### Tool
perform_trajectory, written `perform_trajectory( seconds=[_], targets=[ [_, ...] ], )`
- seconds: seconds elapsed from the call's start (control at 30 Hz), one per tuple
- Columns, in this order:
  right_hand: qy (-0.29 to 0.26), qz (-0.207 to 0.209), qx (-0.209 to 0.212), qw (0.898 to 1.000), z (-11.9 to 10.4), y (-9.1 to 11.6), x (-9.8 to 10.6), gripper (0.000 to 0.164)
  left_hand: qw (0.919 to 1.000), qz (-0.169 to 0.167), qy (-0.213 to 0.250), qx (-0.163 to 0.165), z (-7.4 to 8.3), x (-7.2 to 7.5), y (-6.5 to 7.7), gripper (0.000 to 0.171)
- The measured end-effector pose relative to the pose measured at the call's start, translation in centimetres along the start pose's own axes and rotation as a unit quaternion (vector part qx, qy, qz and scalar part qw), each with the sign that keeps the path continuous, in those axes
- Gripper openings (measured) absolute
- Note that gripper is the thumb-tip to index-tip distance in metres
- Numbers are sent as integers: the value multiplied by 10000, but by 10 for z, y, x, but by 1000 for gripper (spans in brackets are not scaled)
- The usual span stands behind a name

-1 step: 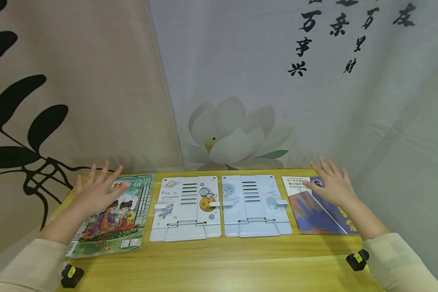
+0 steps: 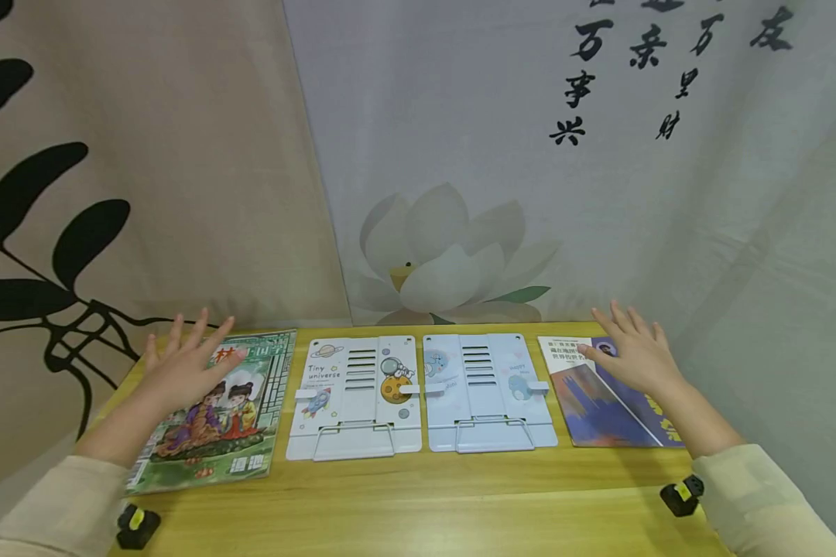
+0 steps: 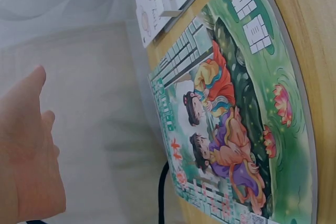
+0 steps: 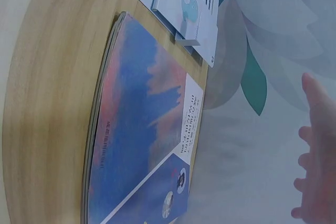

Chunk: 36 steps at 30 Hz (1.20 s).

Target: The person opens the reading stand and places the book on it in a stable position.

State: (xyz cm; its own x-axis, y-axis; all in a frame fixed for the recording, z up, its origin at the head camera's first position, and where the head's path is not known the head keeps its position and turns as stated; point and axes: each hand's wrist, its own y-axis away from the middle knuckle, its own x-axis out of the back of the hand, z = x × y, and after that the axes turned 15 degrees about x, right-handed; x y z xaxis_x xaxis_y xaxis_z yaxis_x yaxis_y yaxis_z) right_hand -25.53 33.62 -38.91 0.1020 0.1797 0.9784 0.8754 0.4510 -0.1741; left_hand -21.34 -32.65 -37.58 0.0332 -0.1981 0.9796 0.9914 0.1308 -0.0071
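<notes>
Two sleeves [image 2: 56, 507]: mine, pale, coming in from near left and near right, a small black block [image 2: 138, 527] by the left one, another block [image 2: 682, 497] by the right.
Wooden table [image 2: 425, 503]: a bare strip nearest me.
Magazine [image 2: 216, 433]: flat at left, partly covered from above by my left hand [image 2: 188, 371].
Astronaut stand [image 2: 359, 402]: flat, left of middle, its wire ledge towards me.
Whale stand [image 2: 482, 398]: flat just right of that one, laid the same way.
Book [image 2: 578, 402]: flat at right, partly behind my right hand [image 2: 637, 352].
Left fingers [image 2: 198, 329]: straight, spread wide, holding nothing, raised apart from the magazine.
Right fingers [image 2: 620, 316]: wide too, nothing in them, raised apart from the book.
Step at the hands: I judge it a ready pose before any handling; both stands lie unraised.
Move from here: probably calls for lowering a hand and working fingertips under a thin flat edge, without sliding the neighbours.
Curtain [image 2: 446, 131]: farthest, with lotus print and brush writing at far right.
</notes>
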Motion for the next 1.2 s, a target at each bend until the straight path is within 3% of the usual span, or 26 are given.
perform_trajectory(
  seconds=[0.7,0.93,1.2],
  targets=[
    [-166,56,-79,9998,-12,8,-5,85,9997,10,231,-49,-1,-9,6,80],
    [-165,279,-115,9994,-22,11,-5,84,9993,190,288,-132,2,-10,12,79],
    [-259,737,19,9969,-44,14,-4,83,9965,637,449,-314,12,-14,26,78]
  ],
)
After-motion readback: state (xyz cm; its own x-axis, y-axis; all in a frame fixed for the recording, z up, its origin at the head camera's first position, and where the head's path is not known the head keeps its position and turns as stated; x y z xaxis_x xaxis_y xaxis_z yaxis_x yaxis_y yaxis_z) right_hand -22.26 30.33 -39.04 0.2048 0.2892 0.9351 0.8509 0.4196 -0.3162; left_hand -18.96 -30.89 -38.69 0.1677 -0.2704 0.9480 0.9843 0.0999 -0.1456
